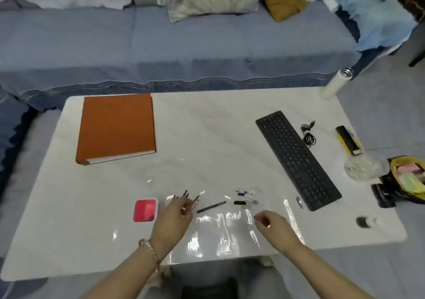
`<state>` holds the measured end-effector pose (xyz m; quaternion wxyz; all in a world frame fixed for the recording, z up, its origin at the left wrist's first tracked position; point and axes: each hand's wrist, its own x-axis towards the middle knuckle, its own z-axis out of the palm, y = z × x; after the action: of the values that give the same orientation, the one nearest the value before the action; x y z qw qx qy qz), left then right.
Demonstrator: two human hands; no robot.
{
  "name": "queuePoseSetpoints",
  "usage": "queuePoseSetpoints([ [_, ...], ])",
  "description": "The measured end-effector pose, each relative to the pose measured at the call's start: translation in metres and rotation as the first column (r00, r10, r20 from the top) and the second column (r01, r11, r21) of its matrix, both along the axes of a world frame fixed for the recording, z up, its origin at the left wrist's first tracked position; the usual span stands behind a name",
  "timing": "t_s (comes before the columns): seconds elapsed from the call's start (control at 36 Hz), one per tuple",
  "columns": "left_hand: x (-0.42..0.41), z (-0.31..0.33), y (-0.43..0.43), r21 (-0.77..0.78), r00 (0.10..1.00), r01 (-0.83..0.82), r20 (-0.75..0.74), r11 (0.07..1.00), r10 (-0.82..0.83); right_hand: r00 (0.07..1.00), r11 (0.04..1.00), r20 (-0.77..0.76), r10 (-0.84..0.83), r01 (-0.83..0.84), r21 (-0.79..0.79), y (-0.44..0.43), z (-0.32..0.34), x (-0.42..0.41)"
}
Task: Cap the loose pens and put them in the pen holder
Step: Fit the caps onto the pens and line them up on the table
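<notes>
My left hand (pixel 176 216) grips a fanned bunch of several dark pens (pixel 190 197), tips pointing up and away, just right of a white square holder with a red inside (pixel 145 210). One black pen (pixel 211 206) lies loose on the table between my hands. Beyond it sit a black cap (pixel 240 202), a blue cap (pixel 241 192) and some clear caps (pixel 253 201). My right hand (pixel 272 226) hovers low over a clear plastic sheet (pixel 220 232), fingers curled together. Whether it pinches something small is too blurred to tell.
An orange binder (pixel 116 126) lies at the back left of the white marble table (pixel 207 138). A black keyboard (pixel 296 158) runs diagonally on the right, with a coiled cable (pixel 309 135), a bottle (pixel 334 83) and a yellow pouch (pixel 407 179) beyond it.
</notes>
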<state>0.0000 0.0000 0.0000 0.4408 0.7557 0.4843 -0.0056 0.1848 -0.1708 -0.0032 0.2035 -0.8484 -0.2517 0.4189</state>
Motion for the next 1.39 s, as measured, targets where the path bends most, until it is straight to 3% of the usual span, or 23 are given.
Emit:
queuePoseSetpoints([
  [0.11,0.018,-0.053,-0.007,0.023,0.990,0.068,-0.123,0.997,-0.065,0.998,0.998,0.037,0.046,-0.044,-0.047,0.005,-0.048,0.011],
  [0.28,0.019,-0.143,-0.005,0.144,0.980,0.100,-0.184,0.984,-0.073,0.982,0.993,0.148,0.116,-0.113,-0.027,0.012,-0.125,0.024],
  [0.44,0.013,-0.217,0.005,0.307,0.980,0.147,-0.177,0.940,-0.095,0.912,0.988,0.382,0.149,-0.151,-0.025,0.021,-0.193,0.039],
  [0.61,0.012,-0.244,0.011,0.419,0.976,0.213,-0.131,0.883,-0.173,0.834,0.983,0.535,0.131,-0.180,0.039,0.030,-0.232,0.053],
  [0.78,0.021,-0.231,0.020,0.364,1.000,0.008,0.004,0.931,-0.010,0.761,0.947,0.614,0.207,-0.314,0.070,0.026,-0.248,0.069],
  [0.92,0.035,-0.214,0.028,0.219,0.951,-0.183,0.287,0.958,0.116,0.719,0.927,0.669,0.189,-0.356,0.121,0.022,-0.250,0.076],
  [1.0,0.046,-0.208,0.031,0.141,0.899,-0.157,0.429,0.978,0.082,0.819,0.906,0.568,0.085,-0.301,0.298,0.028,-0.238,0.073],
  [1.17,0.062,-0.191,0.012,0.100,0.813,-0.124,0.580,0.987,0.043,0.939,0.746,0.306,-0.154,-0.092,0.659,0.046,-0.192,0.044],
  [1.31,0.060,-0.178,-0.003,0.057,0.791,-0.102,0.610,0.993,0.046,0.979,0.599,0.052,-0.196,0.077,0.797,0.056,-0.153,0.025],
  [1.39,0.055,-0.169,-0.004,0.043,0.757,-0.111,0.651,0.993,0.057,0.986,0.581,0.014,-0.168,0.087,0.809,0.061,-0.139,0.023],
])
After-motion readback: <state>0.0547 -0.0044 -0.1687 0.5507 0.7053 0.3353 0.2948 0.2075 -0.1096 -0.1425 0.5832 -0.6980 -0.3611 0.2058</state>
